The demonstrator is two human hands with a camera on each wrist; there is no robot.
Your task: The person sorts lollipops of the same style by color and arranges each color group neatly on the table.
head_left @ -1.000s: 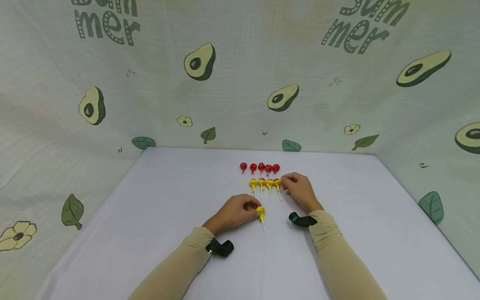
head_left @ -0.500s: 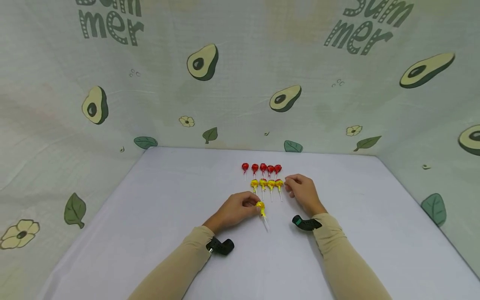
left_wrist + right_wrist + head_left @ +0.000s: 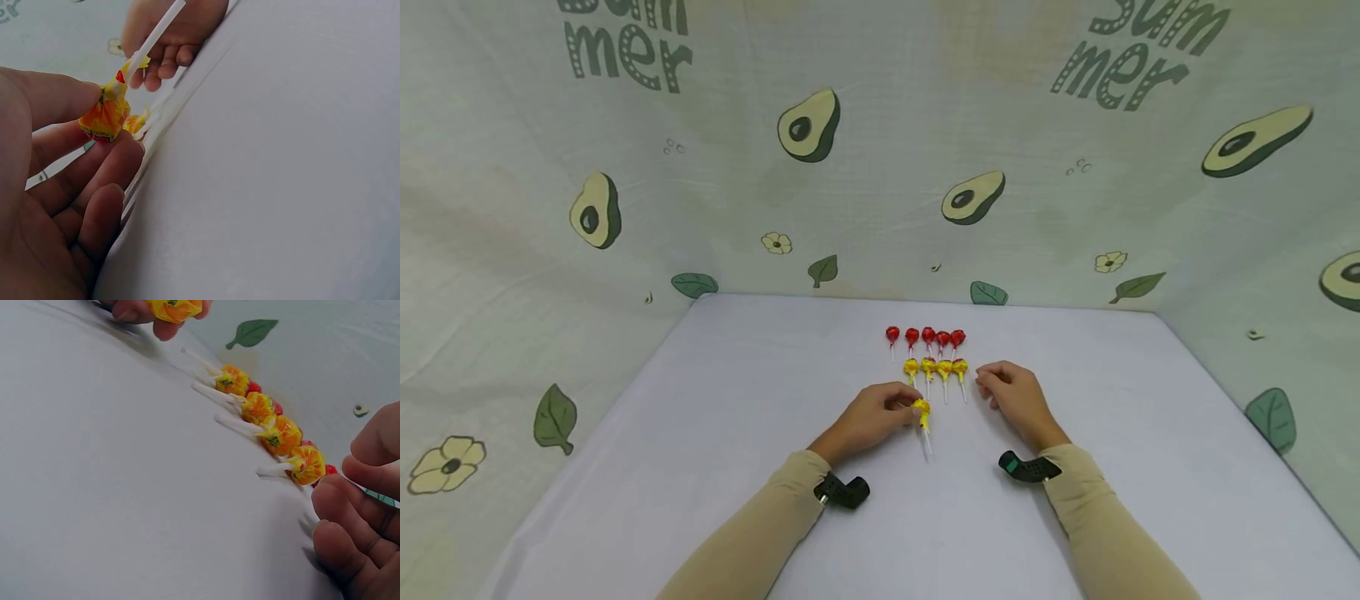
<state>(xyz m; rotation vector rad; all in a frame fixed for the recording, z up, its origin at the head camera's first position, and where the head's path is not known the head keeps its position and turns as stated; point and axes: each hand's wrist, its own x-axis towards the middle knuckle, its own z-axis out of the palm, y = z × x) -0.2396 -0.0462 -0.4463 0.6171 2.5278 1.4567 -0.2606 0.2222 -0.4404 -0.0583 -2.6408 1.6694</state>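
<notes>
My left hand (image 3: 878, 417) pinches a yellow-wrapped lollipop (image 3: 106, 115) by its head between thumb and fingers; its white stick points toward me in the head view. Just beyond lies a row of several yellow lollipops (image 3: 281, 435), heads away from me and sticks toward me. Behind them runs a row of several red lollipops (image 3: 928, 334). My right hand (image 3: 1011, 393) is to the right of the yellow row, apart from the rightmost one, its fingers loosely bent with nothing between them. In the right wrist view the red heads are mostly hidden behind the yellow ones.
A white cloth covers the table (image 3: 775, 358). Behind it and along both sides hangs a pale fabric (image 3: 880, 167) printed with avocados, leaves and flowers. Each wrist wears a black camera band (image 3: 1028, 468).
My right hand has drawn away from the rightmost yellow lollipop, moving right and slightly toward me. The left hand keeps its lollipop, which has shifted slightly up toward the rows.
</notes>
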